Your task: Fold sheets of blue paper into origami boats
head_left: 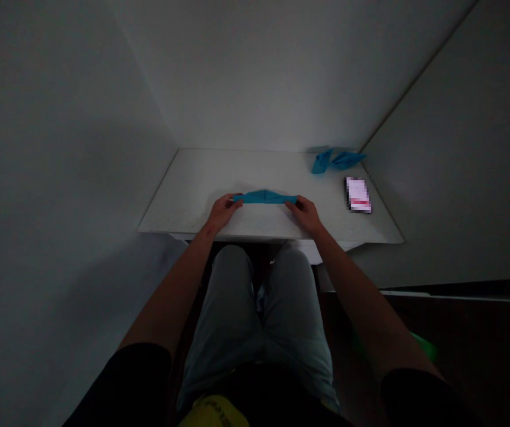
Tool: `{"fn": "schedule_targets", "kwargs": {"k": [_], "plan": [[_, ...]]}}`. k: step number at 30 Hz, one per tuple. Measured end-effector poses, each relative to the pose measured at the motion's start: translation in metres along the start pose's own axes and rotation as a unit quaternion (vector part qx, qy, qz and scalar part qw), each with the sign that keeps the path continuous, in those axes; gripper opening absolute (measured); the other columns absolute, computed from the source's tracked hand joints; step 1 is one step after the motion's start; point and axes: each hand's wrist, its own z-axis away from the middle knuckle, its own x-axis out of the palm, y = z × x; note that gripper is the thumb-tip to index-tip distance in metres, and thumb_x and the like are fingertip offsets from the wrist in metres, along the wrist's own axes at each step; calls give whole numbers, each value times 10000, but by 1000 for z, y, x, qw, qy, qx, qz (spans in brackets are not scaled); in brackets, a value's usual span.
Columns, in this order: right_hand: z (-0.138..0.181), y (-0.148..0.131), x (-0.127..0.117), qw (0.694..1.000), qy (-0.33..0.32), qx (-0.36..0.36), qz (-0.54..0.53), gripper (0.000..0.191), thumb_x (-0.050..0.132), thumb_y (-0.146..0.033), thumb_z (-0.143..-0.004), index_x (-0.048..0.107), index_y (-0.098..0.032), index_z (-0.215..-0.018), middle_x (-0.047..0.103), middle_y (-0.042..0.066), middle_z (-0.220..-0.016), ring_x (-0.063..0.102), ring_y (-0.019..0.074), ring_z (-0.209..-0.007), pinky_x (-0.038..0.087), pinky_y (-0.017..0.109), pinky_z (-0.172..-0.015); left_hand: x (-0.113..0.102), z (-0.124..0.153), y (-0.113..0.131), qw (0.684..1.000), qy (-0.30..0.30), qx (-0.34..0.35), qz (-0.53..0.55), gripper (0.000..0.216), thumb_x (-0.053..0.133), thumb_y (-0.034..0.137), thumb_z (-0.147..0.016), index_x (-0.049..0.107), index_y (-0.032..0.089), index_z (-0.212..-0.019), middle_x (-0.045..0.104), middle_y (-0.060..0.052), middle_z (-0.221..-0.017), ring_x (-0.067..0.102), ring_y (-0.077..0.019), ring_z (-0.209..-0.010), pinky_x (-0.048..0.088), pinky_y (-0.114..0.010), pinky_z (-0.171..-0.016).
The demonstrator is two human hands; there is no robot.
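Note:
A long, narrow folded piece of blue paper lies across the middle of a small white table. My left hand pinches its left end, fingers closed on the paper. My right hand grips its right end the same way. Both forearms reach forward from my lap. The paper is stretched flat between the two hands, with a small peak at its middle.
Two folded blue paper shapes sit at the table's far right corner. A phone with a lit screen lies near the right edge. White walls close in on the left, back and right. My knees are under the table's front edge.

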Motion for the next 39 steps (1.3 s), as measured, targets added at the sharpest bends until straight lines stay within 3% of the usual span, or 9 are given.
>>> {"fn": "schedule_targets", "kwargs": {"k": [3,9,15,19,27,39], "plan": [[0,-1,3,1000,-13,22,10,484,738,-710,-907,672,-233,-863,663,5,-722,561,164,-644,441,309,-623,3,0,0,1000,4,4,12,318,835,474,-907,664,206,-894,763,-35,-834,725,-184,-792,580,-306,-751],[-1,-1,8,998,-12,18,-57,516,771,-700,-872,598,-278,-1113,748,-5,-829,556,148,-577,466,300,-580,11,2,2,998,5,6,58,326,843,407,-914,585,239,-1021,764,-3,-825,694,-148,-690,569,-293,-716],[-2,2,5,1000,6,11,-23,394,708,-587,-901,685,-239,-1083,703,-3,-810,543,137,-576,448,296,-577,10,4,3,1000,0,19,7,276,888,376,-857,692,205,-951,741,-25,-880,686,-146,-746,565,-299,-739],[0,1,3,1000,0,25,6,479,733,-536,-860,741,-220,-1220,571,-56,-627,491,151,-567,405,297,-575,7,6,4,999,-20,14,-34,321,935,379,-793,775,203,-1009,766,-39,-929,679,-159,-787,572,-317,-772],[2,-5,3,999,5,38,23,562,783,-599,-848,776,-210,-1254,523,-57,-591,442,151,-560,374,310,-561,7,6,2,998,2,14,-64,375,888,510,-824,795,207,-1026,776,-42,-897,650,-165,-744,555,-320,-731],[2,-2,3,999,9,37,21,579,766,-570,-850,769,-199,-1295,512,-64,-595,426,144,-559,361,296,-553,9,6,2,997,5,15,-76,290,867,284,-824,802,186,-1089,816,-78,-1063,692,-155,-808,597,-330,-827]]}}
